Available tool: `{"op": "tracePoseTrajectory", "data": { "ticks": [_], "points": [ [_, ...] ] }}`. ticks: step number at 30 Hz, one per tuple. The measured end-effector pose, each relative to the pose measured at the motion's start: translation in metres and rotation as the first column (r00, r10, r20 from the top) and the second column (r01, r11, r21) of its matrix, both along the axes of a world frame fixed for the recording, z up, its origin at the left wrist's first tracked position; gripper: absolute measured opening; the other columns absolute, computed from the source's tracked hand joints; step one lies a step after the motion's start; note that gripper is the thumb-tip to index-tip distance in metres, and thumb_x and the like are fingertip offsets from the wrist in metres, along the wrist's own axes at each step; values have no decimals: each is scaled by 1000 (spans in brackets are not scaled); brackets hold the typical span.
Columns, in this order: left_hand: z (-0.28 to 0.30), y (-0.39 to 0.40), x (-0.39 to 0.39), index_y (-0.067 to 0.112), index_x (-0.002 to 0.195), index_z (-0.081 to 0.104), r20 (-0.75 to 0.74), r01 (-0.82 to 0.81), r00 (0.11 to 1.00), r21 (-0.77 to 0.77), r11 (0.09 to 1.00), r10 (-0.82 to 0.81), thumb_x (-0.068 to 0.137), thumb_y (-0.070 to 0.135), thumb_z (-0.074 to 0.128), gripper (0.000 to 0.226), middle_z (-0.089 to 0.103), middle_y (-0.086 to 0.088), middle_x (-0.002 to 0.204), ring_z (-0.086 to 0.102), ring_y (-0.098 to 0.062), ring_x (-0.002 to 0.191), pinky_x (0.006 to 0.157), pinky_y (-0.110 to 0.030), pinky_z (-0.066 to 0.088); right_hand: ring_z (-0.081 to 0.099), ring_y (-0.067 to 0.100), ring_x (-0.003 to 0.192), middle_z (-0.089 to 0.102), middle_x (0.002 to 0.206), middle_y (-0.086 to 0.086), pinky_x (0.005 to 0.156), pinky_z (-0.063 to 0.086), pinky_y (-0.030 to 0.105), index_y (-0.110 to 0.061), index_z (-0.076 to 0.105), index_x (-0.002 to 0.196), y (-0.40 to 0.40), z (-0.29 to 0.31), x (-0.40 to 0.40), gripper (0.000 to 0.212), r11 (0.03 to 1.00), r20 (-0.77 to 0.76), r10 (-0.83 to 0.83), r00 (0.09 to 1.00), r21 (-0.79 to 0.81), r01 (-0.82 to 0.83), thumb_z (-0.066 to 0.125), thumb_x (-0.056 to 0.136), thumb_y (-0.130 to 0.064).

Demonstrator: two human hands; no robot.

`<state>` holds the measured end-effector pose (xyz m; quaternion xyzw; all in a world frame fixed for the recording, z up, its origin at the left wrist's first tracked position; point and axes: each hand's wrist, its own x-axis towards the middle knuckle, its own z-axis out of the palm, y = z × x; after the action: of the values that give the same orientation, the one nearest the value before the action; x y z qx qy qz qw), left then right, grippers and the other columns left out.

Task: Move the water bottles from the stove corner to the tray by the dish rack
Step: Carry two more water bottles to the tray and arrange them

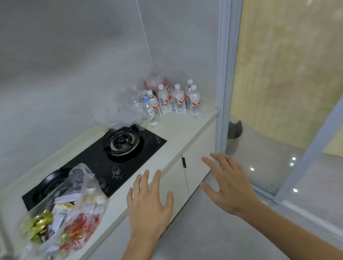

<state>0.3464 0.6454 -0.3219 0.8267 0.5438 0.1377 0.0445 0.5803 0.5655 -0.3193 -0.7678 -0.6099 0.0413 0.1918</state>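
Several clear water bottles [179, 102] with white caps and red labels stand upright in the far corner of the pale counter [179, 126], right of the black gas stove [95, 162]. My left hand [149, 201] hovers in front of the counter's edge, fingers spread, holding nothing. My right hand [227, 186] is raised beside it before the cabinet doors, fingers also apart and empty. Both hands are well short of the bottles. No tray or dish rack is in view.
Crumpled clear plastic wrap [117, 111] lies behind the right burner [122, 140]. A plastic bag of snacks [68, 217] sits on the counter's near left, overlapping the stove. A glass sliding door frame [224, 74] borders the counter's right end, with a grey bin [234, 136] beyond.
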Motion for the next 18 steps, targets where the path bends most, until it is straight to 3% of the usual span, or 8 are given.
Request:
{"op": "tracePoseTrajectory", "data": {
  "ticks": [13,18],
  "points": [
    [-39,217,102,28,159,41,43,-80,996,-62,995,83,94,56,47,70,41,-4,163,36,-26,151,113,-48,44,26,28,154,30,168,3,125,24,45,-30,28,162,246,-23,112,73,977,-28,170,985,-124,-172,52,98,-56],
    [-60,336,142,23,156,45,80,-102,990,-128,986,113,95,53,57,69,47,-6,157,42,-30,145,108,-50,48,23,26,153,28,167,4,121,33,45,-26,27,163,365,-37,138,74,949,-42,247,968,-193,-250,58,99,-49]
  ]
}}
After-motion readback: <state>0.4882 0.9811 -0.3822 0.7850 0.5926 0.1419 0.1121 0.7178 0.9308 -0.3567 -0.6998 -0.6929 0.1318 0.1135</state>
